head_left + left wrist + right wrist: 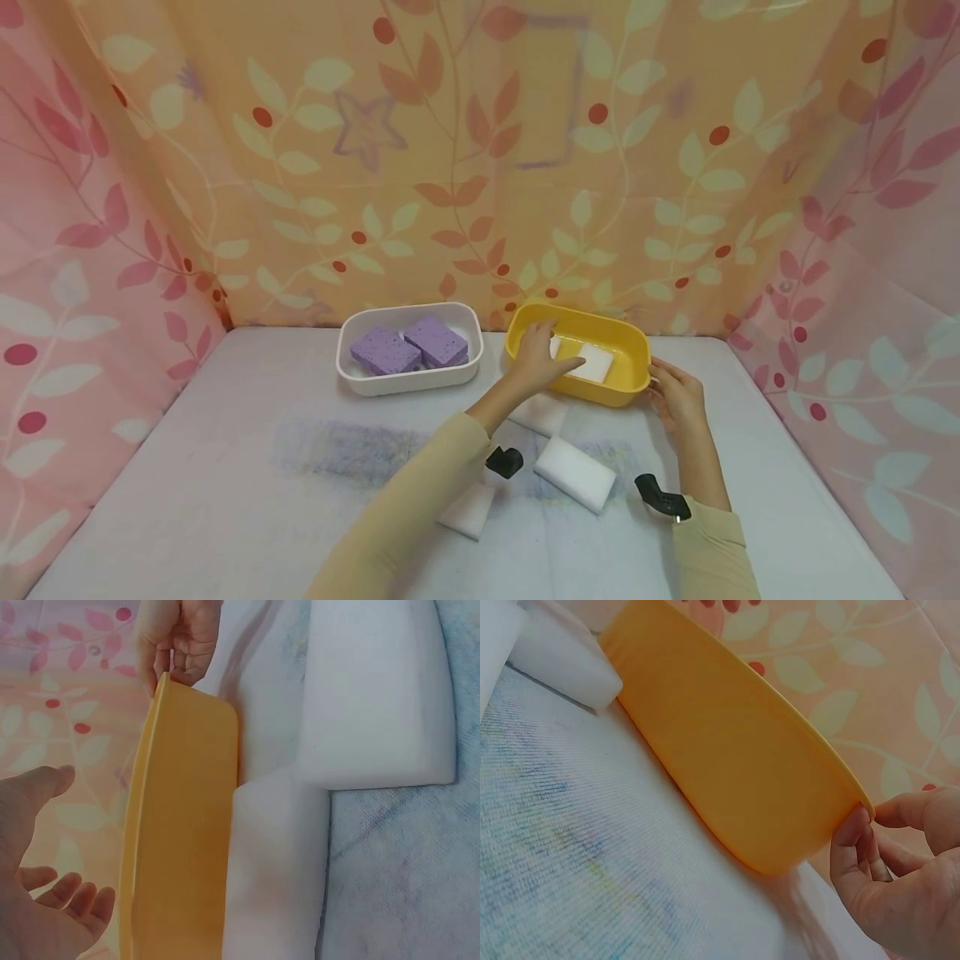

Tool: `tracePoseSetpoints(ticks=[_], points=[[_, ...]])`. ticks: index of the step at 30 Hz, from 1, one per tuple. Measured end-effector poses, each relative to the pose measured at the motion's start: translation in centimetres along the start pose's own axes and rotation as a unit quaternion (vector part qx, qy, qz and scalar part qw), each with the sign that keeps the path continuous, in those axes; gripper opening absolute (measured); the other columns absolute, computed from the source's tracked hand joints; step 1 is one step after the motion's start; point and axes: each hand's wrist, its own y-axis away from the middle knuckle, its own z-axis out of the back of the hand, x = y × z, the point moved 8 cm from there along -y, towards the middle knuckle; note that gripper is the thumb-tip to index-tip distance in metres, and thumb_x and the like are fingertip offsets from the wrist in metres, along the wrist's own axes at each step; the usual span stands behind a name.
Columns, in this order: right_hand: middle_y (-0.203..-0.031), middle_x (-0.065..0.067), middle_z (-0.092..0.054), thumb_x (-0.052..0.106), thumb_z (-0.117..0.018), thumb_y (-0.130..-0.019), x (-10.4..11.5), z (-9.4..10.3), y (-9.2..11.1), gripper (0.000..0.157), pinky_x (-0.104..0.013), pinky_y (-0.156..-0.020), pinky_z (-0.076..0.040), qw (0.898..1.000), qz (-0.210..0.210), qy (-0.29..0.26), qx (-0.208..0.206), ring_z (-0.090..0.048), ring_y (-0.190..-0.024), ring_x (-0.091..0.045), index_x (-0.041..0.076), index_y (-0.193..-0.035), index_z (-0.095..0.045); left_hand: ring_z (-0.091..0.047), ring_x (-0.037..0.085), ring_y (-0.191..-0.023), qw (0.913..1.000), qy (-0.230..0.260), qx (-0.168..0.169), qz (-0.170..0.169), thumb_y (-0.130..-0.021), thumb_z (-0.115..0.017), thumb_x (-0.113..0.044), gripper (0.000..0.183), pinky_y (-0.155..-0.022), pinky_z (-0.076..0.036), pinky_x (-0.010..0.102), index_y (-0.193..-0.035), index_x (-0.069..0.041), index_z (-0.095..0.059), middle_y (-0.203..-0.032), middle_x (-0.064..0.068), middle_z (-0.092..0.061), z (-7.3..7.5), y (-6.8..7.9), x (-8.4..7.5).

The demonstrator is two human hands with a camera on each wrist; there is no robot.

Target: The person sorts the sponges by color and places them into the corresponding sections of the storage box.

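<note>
A yellow tray [617, 395] stands at the back of the table, with white foam blocks [595, 362] lying inside. Over its left part hovers my left hand [534, 358]; in the left wrist view its fingers [64, 889] are spread loosely, with nothing between them. My right hand [681, 402] pinches the tray's right end at the rim, the thumb and fingers meeting there in the right wrist view [911, 874]. In front of the tray lie more white foam blocks [574, 473], one close against its front wall [277, 870].
Left of the yellow tray sits a white tray [408, 384] holding purple sponges [386, 351]. A bluish stain [345, 450] marks the white tabletop. Patterned curtains [465, 208] close off the back and both sides.
</note>
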Motion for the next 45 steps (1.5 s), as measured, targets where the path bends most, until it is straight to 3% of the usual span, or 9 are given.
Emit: tracePoseSetpoints(ticks=[15, 23, 34, 45], points=[[-0.103, 0.009, -0.063, 0.014, -0.057, -0.108, -0.1, 0.0, -0.3, 0.055, -0.011, -0.072, -0.054, 1.000, 0.004, 0.005, 0.002, -0.060, -0.084, -0.005, -0.003, -0.159, -0.042, -0.058, 0.038, -0.125, 0.9983, 0.026, -0.013, -0.050, -0.093, -0.082, -0.027, 0.079, -0.105, -0.054, 0.047, -0.155, 0.005, -0.044, -0.139, 0.024, -0.055, 2.3, 2.4, 0.3], [-0.103, 0.009, -0.063, 0.015, -0.058, -0.108, -0.2, -0.1, -0.7, 0.056, -0.011, -0.071, -0.053, 1.000, -0.002, 0.003, 0.003, -0.059, -0.083, -0.004, -0.002, -0.159, -0.042, -0.059, 0.041, -0.124, 0.9978, 0.037, -0.001, -0.054, -0.092, -0.083, -0.025, 0.079, -0.104, -0.055, 0.048, -0.154, 0.005, -0.045, -0.137, 0.023, -0.057, 3.6, 4.4, 0.5], [-0.095, 0.011, -0.065, 0.014, -0.058, -0.108, -0.1, -0.1, -0.7, 0.057, -0.011, -0.071, -0.054, 1.000, 0.003, 0.003, 0.004, -0.060, -0.082, -0.004, -0.003, -0.159, -0.040, -0.059, 0.041, -0.122, 0.9979, 0.044, 0.022, -0.040, -0.092, -0.084, -0.025, 0.077, -0.099, -0.058, 0.051, -0.154, 0.003, -0.049, -0.135, 0.025, -0.056, 5.0, 7.0, 2.3], [-0.098, 0.010, -0.064, 0.016, -0.058, -0.109, -0.3, 0.0, -1.0, 0.057, -0.012, -0.072, -0.054, 1.000, 0.002, 0.001, 0.010, -0.059, -0.084, -0.005, -0.002, -0.160, -0.040, -0.061, 0.038, -0.116, 0.9984, 0.032, 0.025, -0.038, -0.090, -0.086, -0.022, 0.068, -0.098, -0.058, 0.054, -0.148, -0.003, -0.057, -0.130, 0.014, -0.062, 7.1, 9.7, 4.8]])
